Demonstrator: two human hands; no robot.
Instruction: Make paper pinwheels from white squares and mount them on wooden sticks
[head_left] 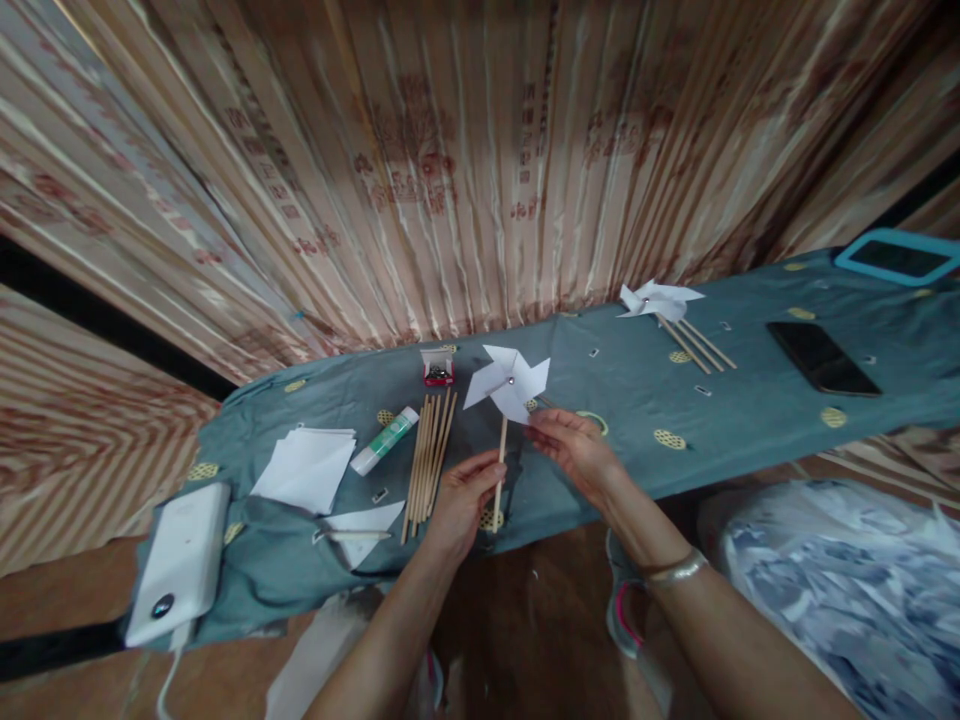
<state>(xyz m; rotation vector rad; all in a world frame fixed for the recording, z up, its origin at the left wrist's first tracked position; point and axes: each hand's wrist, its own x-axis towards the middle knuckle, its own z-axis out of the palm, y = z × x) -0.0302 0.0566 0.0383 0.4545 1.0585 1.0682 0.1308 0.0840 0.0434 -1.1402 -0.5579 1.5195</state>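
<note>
A white paper pinwheel (pixel 512 381) with a silver pin at its centre stands upright on a thin wooden stick. My left hand (pixel 465 500) is closed round that stick (pixel 501 460) below the blades. At the lower right blade, my right hand (pixel 574 445) has its fingertips pinched against the paper edge. Left of my left hand lies a bundle of wooden sticks (pixel 431 450), and a green and white glue stick (pixel 385 441) rests beside it. Behind them is a small open red box (pixel 438 368) with shiny metal pieces inside.
A stack of white paper (pixel 307 468), a folded paper piece with a pen (pixel 360 535) and a white power bank (pixel 178 562) lie left. Finished pinwheels (pixel 660 298), a dark phone (pixel 823 358) and a blue-framed device (pixel 900 256) lie right. A curtain (pixel 465 170) hangs behind the green cloth.
</note>
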